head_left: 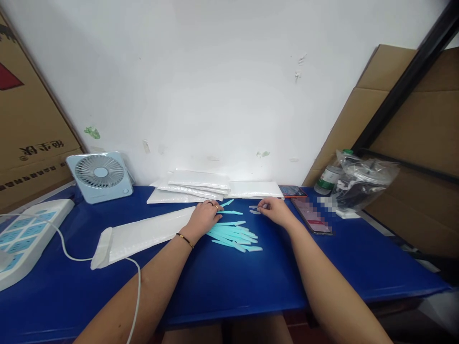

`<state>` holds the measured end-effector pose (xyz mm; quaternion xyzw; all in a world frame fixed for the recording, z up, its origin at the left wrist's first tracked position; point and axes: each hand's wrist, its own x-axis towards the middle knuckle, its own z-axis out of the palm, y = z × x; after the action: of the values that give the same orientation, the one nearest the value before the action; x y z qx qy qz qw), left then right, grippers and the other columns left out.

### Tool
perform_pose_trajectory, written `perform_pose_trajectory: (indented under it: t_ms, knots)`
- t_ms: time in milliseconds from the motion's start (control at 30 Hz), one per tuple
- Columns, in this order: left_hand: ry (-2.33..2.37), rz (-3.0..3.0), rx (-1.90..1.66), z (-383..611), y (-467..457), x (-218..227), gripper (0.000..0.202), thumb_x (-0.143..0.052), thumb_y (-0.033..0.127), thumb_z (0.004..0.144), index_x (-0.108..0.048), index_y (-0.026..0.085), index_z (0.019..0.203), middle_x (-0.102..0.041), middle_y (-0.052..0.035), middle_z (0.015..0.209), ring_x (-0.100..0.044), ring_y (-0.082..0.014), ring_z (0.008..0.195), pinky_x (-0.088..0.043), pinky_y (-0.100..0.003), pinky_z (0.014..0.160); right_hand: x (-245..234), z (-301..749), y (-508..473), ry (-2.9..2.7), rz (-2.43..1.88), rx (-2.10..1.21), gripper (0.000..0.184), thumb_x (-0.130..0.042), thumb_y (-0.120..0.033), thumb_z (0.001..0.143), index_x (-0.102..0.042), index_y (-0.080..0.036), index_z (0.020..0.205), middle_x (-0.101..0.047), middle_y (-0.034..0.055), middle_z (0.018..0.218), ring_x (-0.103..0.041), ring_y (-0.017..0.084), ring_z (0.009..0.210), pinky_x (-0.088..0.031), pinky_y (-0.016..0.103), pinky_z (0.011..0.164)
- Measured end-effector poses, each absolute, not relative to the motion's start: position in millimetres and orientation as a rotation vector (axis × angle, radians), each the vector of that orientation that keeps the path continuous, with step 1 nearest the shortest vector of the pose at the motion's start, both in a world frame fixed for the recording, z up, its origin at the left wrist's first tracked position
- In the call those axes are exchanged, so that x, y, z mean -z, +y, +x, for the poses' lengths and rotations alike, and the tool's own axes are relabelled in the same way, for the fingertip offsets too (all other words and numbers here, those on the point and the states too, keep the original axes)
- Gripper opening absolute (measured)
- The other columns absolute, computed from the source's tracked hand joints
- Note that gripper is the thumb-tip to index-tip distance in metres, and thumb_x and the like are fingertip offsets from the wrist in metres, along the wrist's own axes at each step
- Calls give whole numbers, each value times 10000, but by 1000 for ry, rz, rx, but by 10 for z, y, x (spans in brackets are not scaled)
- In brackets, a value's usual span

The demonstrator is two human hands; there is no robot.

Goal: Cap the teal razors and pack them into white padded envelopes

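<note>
My left hand (206, 217) is closed, its fingers curled down over slim turquoise eyebrow razors (231, 212) whose ends stick out past the fingertips. More razors of the same kind lie in a loose fanned pile (233, 234) just below and right of that hand. My right hand (275, 210) pinches at a small clear plastic blade cover (254, 207). A second clear piece (255, 212) lies beside its fingertips. Under my left wrist, a long white padded mailer (143, 235) rests with its flap end toward the left. The palms' undersides are hidden.
White mailers (193, 184) are stacked against the wall. Left stand a blue fan (100, 177) and a power strip (34, 234), with a white cable (138, 282) crossing the table. Right are two phones (311, 215), a bottle (328, 179) and a plastic-bagged item (358, 181).
</note>
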<state>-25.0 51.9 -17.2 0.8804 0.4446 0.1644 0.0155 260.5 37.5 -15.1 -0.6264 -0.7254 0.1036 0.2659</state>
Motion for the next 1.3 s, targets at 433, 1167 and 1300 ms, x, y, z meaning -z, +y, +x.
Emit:
perform_pose_trajectory:
  t_ms: [433,1167,1300]
  knots:
    - [1446,2669,-481,-182,473,157,118,-560,273,812,-663,218,834,-666,-26,870,-566,-202,911,-391,-310,783,176,2232,293,-2109,-1510,-516,128,-628,-299,737,-698,-198,772,-646,11,726,-555,130,632,-401,229,585]
    - [1599,2549,-652,-268,548,208,284,-510,376,844,-619,194,1033,-623,-72,1037,-549,-239,991,-425,-337,818,242,2641,468,-1946,-1597,-171,247,-587,-201,766,-675,-170,994,-607,61,905,-545,146,701,-435,281,700]
    - [1498,2560,-603,-290,584,249,167,-508,279,836,-643,214,911,-642,-36,910,-577,-196,898,-433,-291,778,309,2635,511,-2025,-1599,-291,168,-611,-253,756,-695,-183,883,-594,40,852,-537,148,697,-422,269,672]
